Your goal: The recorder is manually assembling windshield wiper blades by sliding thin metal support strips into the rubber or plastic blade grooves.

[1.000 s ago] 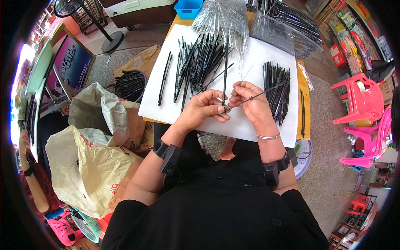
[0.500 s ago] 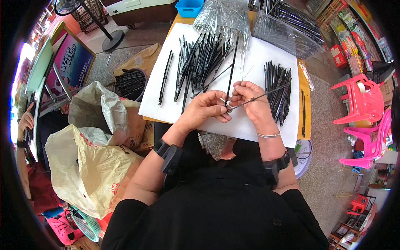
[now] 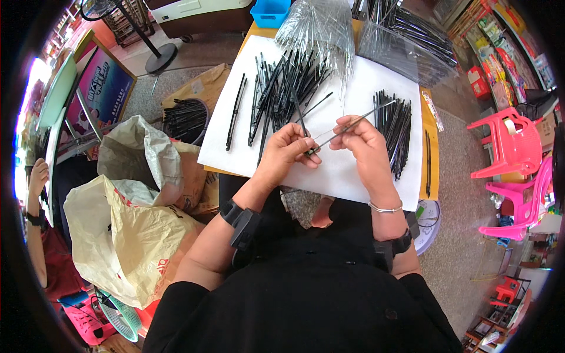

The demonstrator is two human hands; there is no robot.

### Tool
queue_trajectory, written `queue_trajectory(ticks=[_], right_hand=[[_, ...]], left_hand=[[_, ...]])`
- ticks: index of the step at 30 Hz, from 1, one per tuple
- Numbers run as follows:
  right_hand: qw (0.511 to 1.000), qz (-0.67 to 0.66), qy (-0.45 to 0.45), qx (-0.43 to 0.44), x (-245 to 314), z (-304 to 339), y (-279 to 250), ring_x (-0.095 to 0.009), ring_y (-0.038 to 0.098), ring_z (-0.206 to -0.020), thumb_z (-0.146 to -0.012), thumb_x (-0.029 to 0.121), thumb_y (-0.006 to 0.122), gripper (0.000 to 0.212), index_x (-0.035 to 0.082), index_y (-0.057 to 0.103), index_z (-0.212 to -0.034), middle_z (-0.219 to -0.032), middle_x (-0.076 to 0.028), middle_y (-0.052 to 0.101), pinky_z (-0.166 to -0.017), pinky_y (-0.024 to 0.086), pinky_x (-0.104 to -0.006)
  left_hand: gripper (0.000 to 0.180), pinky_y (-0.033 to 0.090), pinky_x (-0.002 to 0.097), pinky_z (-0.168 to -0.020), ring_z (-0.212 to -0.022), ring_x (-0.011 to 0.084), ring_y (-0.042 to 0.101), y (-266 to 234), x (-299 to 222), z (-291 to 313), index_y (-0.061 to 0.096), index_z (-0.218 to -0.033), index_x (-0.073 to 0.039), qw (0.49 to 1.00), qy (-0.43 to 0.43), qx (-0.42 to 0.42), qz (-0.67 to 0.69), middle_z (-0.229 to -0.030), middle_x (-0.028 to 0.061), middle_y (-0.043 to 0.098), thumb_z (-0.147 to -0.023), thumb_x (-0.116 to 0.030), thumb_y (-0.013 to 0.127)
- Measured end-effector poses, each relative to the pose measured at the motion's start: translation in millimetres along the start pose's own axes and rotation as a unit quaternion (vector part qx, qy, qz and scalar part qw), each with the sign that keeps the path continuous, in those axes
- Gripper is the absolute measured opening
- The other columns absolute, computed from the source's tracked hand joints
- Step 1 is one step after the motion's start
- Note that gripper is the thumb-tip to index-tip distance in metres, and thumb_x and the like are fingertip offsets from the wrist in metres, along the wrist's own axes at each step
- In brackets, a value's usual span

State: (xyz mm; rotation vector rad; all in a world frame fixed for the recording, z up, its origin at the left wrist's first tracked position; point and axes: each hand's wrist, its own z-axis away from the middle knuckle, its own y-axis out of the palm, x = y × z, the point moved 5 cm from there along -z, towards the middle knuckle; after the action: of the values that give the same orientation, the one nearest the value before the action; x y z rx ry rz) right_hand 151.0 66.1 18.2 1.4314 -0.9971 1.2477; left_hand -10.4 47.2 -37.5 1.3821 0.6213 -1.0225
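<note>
My left hand (image 3: pixel 288 152) is closed, pinching thin black jointed rods at one end. One black rod (image 3: pixel 299 113) points up and away from its fingers; a second rod (image 3: pixel 371 113) slants right, passing across the fingers of my right hand (image 3: pixel 360 144). That hand pinches a fine pale wire (image 3: pixel 323 135), reaching toward the left fingertips; the exact grip is partly hidden. Beyond the hands lies a loose pile of black rods (image 3: pixel 288 85) on a white sheet (image 3: pixel 215 138). Another bundle of rods (image 3: pixel 392 132) rests right of my right hand.
A clear bag of thin wires (image 3: pixel 315 29) and a clear bag of black rods (image 3: pixel 406 50) lie at the table's far side. A blue bin (image 3: pixel 269 13) stands behind. Open sacks (image 3: pixel 126 235) are at left; pink plastic chairs (image 3: pixel 507 141) stand at right. Another person's hand (image 3: pixel 39 176) shows far left.
The upright rod in my left hand has tilted left and lower. My right hand has shifted slightly right, its wire now pointing toward the left fingers. The other person's hand has moved down.
</note>
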Motion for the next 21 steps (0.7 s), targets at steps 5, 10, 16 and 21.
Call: queue_trajectory(ticks=[5,10,16,21], right_hand=[[1.000,-0.009,0.022,0.018,1,6,-1,-0.011,0.060,-0.072,-0.088,0.006,0.053,0.014,-0.002,0.057,-0.099,-0.083,-0.004,0.061,-0.070,0.051,-0.0255],[0.996,-0.005,0.065,0.061,-3,7,6,-0.011,0.060,-0.071,-0.088,0.007,0.054,0.015,-0.002,0.057,-0.099,-0.085,-0.005,0.061,-0.068,0.051,-0.0247],[0.999,-0.023,0.037,-0.015,-7,10,-3,-0.011,0.060,-0.073,-0.088,0.006,0.054,0.015,-0.003,0.056,-0.100,-0.089,-0.007,0.061,-0.070,0.052,-0.0249],[0.998,-0.027,0.054,-0.011,-9,12,-8,-0.012,0.061,-0.074,-0.088,0.006,0.053,0.015,-0.003,0.056,-0.100,-0.090,-0.008,0.062,-0.072,0.052,-0.0257]], left_hand=[[0.009,0.055,0.0279,-0.057,-0.068,0.0190,0.066,8,-3,0,0.050,-0.090,-0.002,0.997,0.013,0.030,-0.066,-0.081,0.0108,0.063,-0.087,-0.004,0.058],[0.009,0.050,0.0269,-0.060,-0.065,0.0150,0.062,19,-7,5,0.058,-0.091,0.000,0.987,-0.030,0.092,-0.125,-0.077,0.0075,0.063,-0.087,-0.007,0.060],[0.009,0.053,0.0269,-0.070,-0.077,0.0154,0.065,18,-4,10,0.062,-0.094,0.002,0.997,0.025,-0.010,-0.076,-0.083,0.0080,0.066,-0.087,-0.002,0.059],[0.012,0.052,0.0237,-0.072,-0.079,0.0114,0.065,21,2,10,0.063,-0.097,0.003,0.973,0.079,0.008,-0.219,-0.085,0.0055,0.067,-0.086,-0.001,0.063]])
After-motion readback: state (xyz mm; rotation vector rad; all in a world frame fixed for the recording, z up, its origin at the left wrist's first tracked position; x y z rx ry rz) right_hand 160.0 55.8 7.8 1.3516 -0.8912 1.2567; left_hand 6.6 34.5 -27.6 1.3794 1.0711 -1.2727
